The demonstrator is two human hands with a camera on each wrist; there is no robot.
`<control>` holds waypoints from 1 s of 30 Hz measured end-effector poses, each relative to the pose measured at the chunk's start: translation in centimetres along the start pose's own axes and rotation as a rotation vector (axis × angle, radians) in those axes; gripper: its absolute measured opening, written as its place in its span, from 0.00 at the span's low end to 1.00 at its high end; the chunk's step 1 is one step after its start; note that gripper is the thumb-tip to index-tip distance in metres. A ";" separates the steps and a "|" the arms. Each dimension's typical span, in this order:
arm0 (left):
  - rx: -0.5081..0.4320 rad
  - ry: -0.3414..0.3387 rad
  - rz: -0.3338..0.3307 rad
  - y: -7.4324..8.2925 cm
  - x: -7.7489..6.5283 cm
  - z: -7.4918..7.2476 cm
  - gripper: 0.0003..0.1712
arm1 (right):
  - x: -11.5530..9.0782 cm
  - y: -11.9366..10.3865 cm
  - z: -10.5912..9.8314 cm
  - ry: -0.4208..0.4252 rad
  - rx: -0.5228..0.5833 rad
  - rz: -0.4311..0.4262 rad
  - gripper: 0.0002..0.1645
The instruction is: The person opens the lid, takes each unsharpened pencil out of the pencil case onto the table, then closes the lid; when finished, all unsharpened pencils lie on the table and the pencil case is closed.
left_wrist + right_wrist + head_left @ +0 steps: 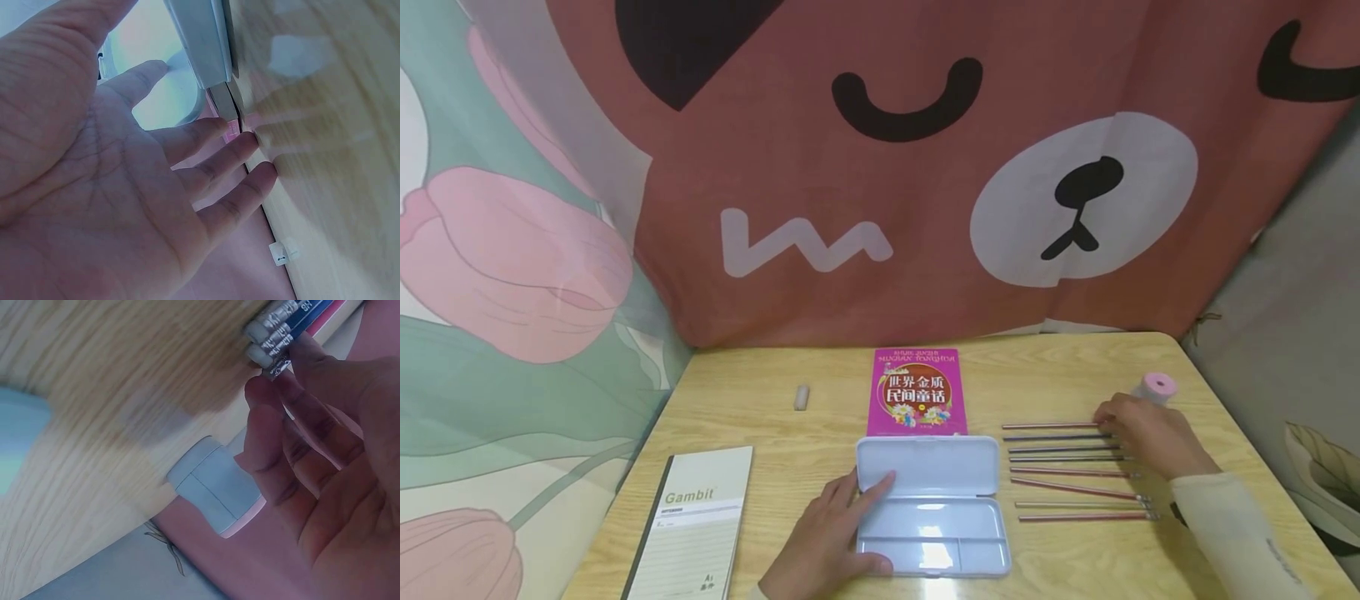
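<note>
A light blue pencil case (927, 467) lies open on the table, its lid laid back and its tray divided into compartments. My left hand (826, 533) rests at its left side with fingers spread; the index finger lies over the lid and the thumb touches the tray's lower left. Several pencils (1075, 472) lie in a rough row to the right of the case. At the far end of that row, my right hand (1153, 435) pinches the eraser end of a pencil (279, 367) between thumb and fingers. Other pencil ends (265, 331) are close beside it.
Behind the case lies a pink-purple book (917, 392), with an eraser (802, 397) to its left. A notebook (692, 525) lies at the front left. Just beyond my right hand stands a pink and white cylindrical item (1156, 387). A printed curtain (820, 300) hangs behind the table.
</note>
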State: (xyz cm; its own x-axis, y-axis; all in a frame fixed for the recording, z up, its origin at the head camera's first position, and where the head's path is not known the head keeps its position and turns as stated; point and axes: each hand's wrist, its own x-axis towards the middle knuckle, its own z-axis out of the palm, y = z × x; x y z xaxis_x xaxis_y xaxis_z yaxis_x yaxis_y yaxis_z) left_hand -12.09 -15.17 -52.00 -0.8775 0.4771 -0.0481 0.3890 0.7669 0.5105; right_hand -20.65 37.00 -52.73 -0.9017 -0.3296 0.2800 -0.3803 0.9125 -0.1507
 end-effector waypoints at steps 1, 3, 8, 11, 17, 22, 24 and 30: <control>-0.002 -0.002 -0.002 0.0 0.0 0.0 0.62 | 0.0 0.0 0.0 0.005 -0.002 -0.004 0.13; -0.003 -0.009 -0.011 0.0 0.0 0.0 0.62 | 0.0 -0.1 0.1 0.002 -0.001 -0.005 0.13; -0.005 -0.009 -0.015 -0.1 0.1 0.1 0.63 | 0.3 -0.5 -0.3 -0.025 0.000 0.014 0.10; -0.007 -0.008 -0.015 -0.1 0.1 0.1 0.63 | 0.9 -1.4 -0.7 -0.059 -0.005 0.051 0.06; -0.016 0.000 -0.019 0.0 0.0 0.1 0.63 | 2.1 -5.6 -1.6 -0.084 0.089 0.121 0.18; -0.060 0.012 -0.026 0.1 -0.1 0.0 0.63 | 2.0 -9.7 -1.8 -0.052 0.214 0.066 0.19; -0.068 0.014 -0.022 0.2 -0.2 0.0 0.63 | 2.0 -11.3 -1.9 -0.059 0.274 0.036 0.18; -0.095 0.002 -0.018 0.3 -0.3 -0.2 0.63 | 2.0 -15.0 -2.4 -0.115 0.355 0.012 0.23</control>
State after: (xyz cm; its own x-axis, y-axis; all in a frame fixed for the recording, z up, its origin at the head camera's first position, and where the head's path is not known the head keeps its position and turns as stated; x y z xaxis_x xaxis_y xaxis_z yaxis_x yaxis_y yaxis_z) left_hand -11.72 -15.14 -51.68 -0.8850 0.4623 -0.0561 0.3446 0.7311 0.5889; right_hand -16.23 23.22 -47.65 -0.9159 -0.3630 0.1715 -0.3996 0.7819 -0.4786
